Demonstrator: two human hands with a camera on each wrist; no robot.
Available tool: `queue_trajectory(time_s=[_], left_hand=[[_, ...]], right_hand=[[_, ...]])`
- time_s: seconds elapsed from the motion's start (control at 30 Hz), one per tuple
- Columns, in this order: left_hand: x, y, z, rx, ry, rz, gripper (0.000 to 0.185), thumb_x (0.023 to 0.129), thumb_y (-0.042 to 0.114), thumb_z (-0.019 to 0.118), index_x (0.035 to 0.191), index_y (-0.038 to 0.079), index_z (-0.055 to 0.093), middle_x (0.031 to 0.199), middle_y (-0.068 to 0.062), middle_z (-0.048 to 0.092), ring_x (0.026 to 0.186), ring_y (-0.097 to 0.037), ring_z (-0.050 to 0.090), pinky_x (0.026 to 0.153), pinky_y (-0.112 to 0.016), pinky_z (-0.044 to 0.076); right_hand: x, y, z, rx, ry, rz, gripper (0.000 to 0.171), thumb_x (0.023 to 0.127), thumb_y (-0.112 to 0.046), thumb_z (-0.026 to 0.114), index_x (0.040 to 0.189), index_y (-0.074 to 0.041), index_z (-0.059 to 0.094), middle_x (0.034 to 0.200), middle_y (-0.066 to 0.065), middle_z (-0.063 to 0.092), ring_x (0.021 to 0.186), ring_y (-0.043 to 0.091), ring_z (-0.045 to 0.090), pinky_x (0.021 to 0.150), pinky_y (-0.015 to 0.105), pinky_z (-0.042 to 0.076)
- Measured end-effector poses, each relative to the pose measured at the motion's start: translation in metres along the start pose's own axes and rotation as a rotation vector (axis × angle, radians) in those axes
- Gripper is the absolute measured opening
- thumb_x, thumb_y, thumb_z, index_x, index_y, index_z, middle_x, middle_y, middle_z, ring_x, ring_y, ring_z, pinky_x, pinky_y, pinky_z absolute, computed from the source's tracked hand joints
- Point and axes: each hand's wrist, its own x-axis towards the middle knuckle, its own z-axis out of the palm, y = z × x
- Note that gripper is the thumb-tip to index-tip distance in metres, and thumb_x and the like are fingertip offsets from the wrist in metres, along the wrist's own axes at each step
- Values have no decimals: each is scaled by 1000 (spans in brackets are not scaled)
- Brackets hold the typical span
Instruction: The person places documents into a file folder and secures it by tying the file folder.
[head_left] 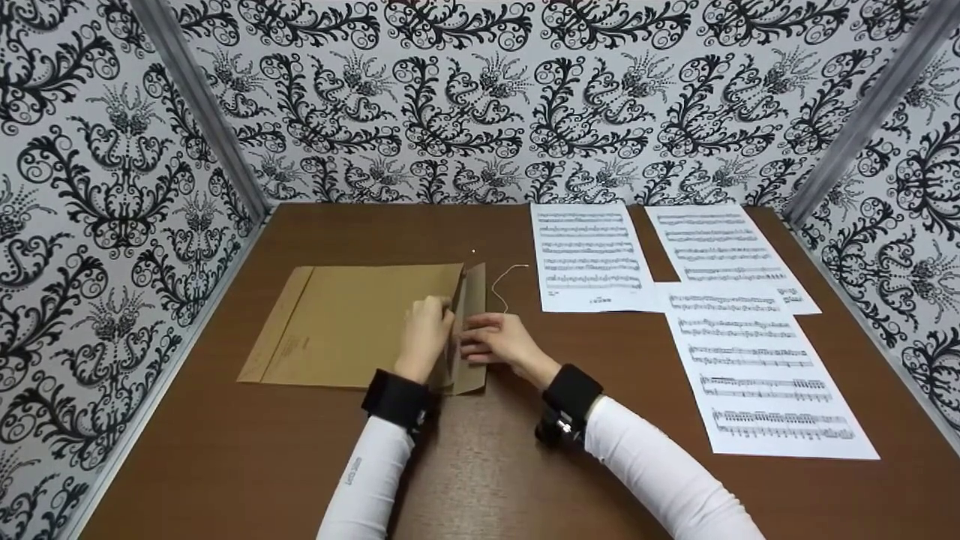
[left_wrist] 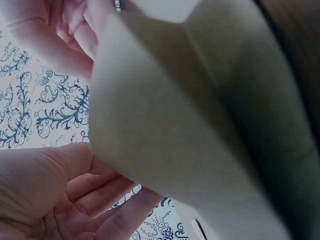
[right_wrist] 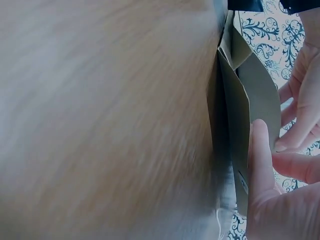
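Pinching the raised flap (head_left: 469, 315) at the right end of the brown envelope (head_left: 352, 326), both hands work at its mouth: the left hand (head_left: 424, 335) has its fingers against the flap's inner side and the right hand (head_left: 499, 341) holds the outer side between thumb and fingers, so neither hand is free. The envelope itself lies flat on the desk (head_left: 525, 480), left of centre, its long body stretching away to the left. My judgement is that the flap could crease or tear along its fold if the two hands pull against each other, since the paper looks thin and is bent upright in the wrist views. The white string (head_left: 504, 281) lying loose just beyond the flap might catch under the fingers or get folded inside. The envelope could also slide on the smooth desk, as nothing weighs it down. Three sheets of music lie to the right: one (head_left: 589, 255) near the string, another (head_left: 720, 251) behind it on the right, and a third (head_left: 765, 375) closest to the right forearm, overlapping the second's corner; a wide sweep of that sleeve might push it askew.
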Motion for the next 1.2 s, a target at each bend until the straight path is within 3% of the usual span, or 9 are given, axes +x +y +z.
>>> queue_trajectory(time_s=[0.3,0.47,0.73,1.0,1.2], left_hand=[[2,-1,7,54,6,-15,20,95,3,63,110,0,77,106,-18,79,92,-37,76,77,-50,59],[2,-1,9,87,8,-7,22,96,5,64,113,2,77,109,-18,79,97,-37,76,80,-51,60],[0,-1,10,133,27,1,13,93,9,71,101,3,80,100,-18,79,91,-37,77,76,-51,60],[0,1,11,118,-18,5,7,90,5,73,86,-1,75,95,-22,78,88,-42,75,74,-53,59],[0,4,8,132,-31,10,10,92,9,72,90,-1,75,97,-22,78,88,-42,76,73,-52,60]], right_hand=[[-9,-2,-12,12,-12,8,44,102,-2,54,143,11,49,131,33,65,80,10,75,75,26,64],[-14,-3,-17,22,-23,-12,44,102,-2,54,144,11,49,130,33,66,82,12,76,80,29,64],[-20,-8,-20,9,-33,0,45,103,-5,54,145,10,47,134,33,63,88,13,77,84,30,64],[-23,-14,-26,-5,-14,-3,45,103,-6,56,145,8,48,133,31,65,91,16,77,85,32,64],[-26,-14,-38,-14,-15,-17,46,102,-8,57,144,9,49,135,32,62,94,17,78,86,32,63]])
